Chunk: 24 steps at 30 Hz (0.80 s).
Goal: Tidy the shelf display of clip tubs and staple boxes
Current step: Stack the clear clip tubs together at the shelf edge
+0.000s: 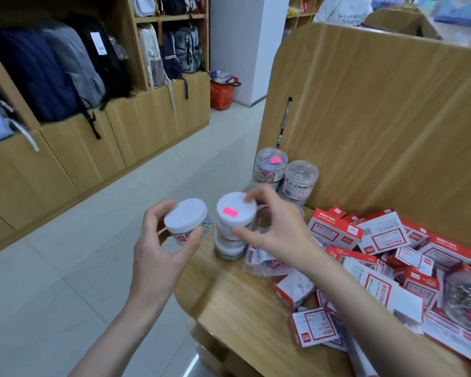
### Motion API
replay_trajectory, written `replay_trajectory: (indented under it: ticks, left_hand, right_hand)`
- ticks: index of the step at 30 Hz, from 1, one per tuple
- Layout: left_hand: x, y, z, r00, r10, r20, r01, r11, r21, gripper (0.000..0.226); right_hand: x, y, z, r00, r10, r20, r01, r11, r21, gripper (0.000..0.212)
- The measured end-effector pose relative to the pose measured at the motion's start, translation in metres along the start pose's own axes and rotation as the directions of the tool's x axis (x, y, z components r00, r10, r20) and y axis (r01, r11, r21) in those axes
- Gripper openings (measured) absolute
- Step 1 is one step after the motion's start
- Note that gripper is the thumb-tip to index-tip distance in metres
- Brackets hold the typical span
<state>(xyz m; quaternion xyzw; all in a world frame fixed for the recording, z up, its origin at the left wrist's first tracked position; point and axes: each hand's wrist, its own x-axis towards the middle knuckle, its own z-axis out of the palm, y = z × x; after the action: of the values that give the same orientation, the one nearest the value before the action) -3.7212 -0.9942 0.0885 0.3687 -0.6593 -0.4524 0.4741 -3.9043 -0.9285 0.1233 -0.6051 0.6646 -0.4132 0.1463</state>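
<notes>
My left hand (158, 243) grips a white-lidded clip tub (186, 220), held in the air just left of the wooden shelf (239, 303). My right hand (275, 229) grips a second white-lidded tub with a pink sticker (235, 212), which sits on top of another tub (229, 247) at the shelf's left end. Behind them stand clear tubs of coloured clips (269, 165) and of silver clips (299, 180). A jumbled heap of red and white staple boxes (378, 257) covers the right of the shelf.
A tall wooden back panel (378, 118) rises behind the shelf. Clear packs of clips (267, 263) lie under my right wrist. To the left are pale floor tiles (65, 268), cabinets with backpacks (55, 72), and a red basket (223, 93) far off.
</notes>
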Motion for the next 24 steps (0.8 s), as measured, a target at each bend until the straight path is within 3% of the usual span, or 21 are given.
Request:
replay_trajectory:
  ticks: [3,9,13,16,19,24]
  left_hand:
    - [0.001,-0.003,-0.005,1.000,0.002,0.016,-0.002,1.000,0.000,0.046]
    - [-0.004,-0.012,-0.013,0.999,-0.014,0.053,0.012,0.999,0.032,0.055]
    - [-0.027,-0.031,-0.008,0.960,-0.041,0.278,-0.029,0.969,0.245,0.061]
    - [-0.036,-0.044,0.001,0.917,0.031,0.397,-0.181,0.921,0.345,0.059]
    - [-0.031,-0.041,0.005,0.908,0.055,0.416,-0.221,0.905,0.364,0.063]
    - [-0.033,-0.021,-0.002,0.913,0.308,0.267,-0.391,0.846,0.362,0.050]
  right_hand:
    - [0.003,0.001,0.011,0.999,-0.023,0.026,0.026,0.991,-0.129,0.043]
    - [-0.002,-0.004,-0.003,0.996,-0.086,-0.014,0.082,0.981,-0.177,0.033]
    - [-0.017,-0.002,-0.009,0.994,-0.071,-0.087,0.055,0.984,-0.171,0.023]
    - [-0.028,0.001,-0.014,0.992,-0.043,-0.120,0.020,0.982,-0.186,0.018]
    - [-0.039,0.006,-0.022,0.988,-0.010,-0.156,-0.020,0.981,-0.193,0.015]
    - [-0.062,0.016,-0.043,0.964,0.064,-0.257,-0.115,0.975,-0.188,0.008]
